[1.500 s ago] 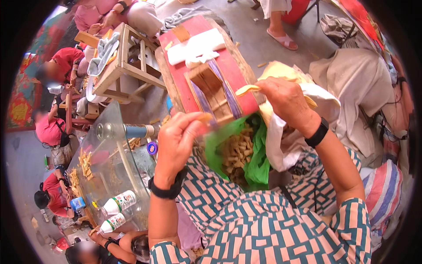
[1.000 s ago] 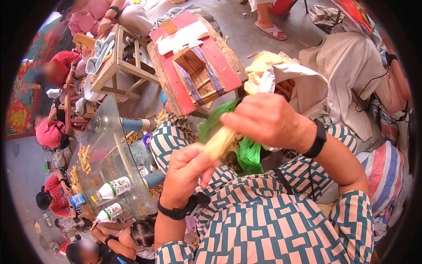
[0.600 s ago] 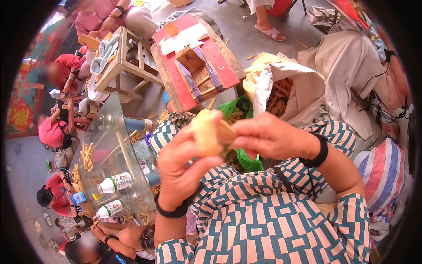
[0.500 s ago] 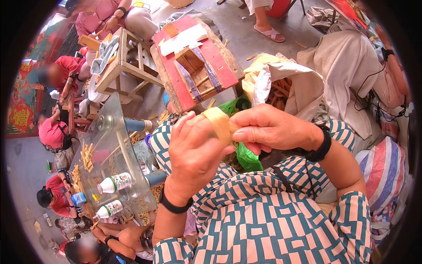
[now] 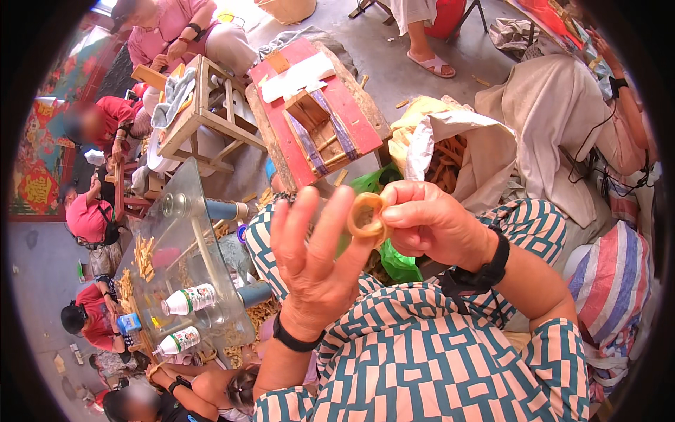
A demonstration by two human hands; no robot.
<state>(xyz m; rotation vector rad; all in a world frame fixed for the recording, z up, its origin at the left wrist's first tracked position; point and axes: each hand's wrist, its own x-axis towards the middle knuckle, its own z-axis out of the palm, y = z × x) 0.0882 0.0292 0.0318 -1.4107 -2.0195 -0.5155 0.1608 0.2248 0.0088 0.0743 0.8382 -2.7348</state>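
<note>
A small yellowish-tan ring (image 5: pixel 368 231), which looks like a thin flexible strip coiled into a loop, is held up in front of my lap. The thumb and index finger of my right hand (image 5: pixel 443 225) pinch its right side. To its left, my left hand (image 5: pixel 316 264) has its fingers spread and stretched out. One left digit reaches up to the ring's lower edge; whether it bears on the ring I cannot tell. Behind the hands lies a bright green plastic bag (image 5: pixel 399 264), partly hidden by them.
Ahead stands a red-topped wooden bench (image 5: pixel 295 141) with a wooden block and purple strips. Right of it, an open white sack (image 5: pixel 492 151) holds brown strips. A glass table (image 5: pixel 225 281) with bottles (image 5: pixel 193 299) is at left. Several people sit working beyond it.
The band that was around my left fingers is now off them and shows as an open loop in my right hand's pinch. The left fingers have spread apart.
</note>
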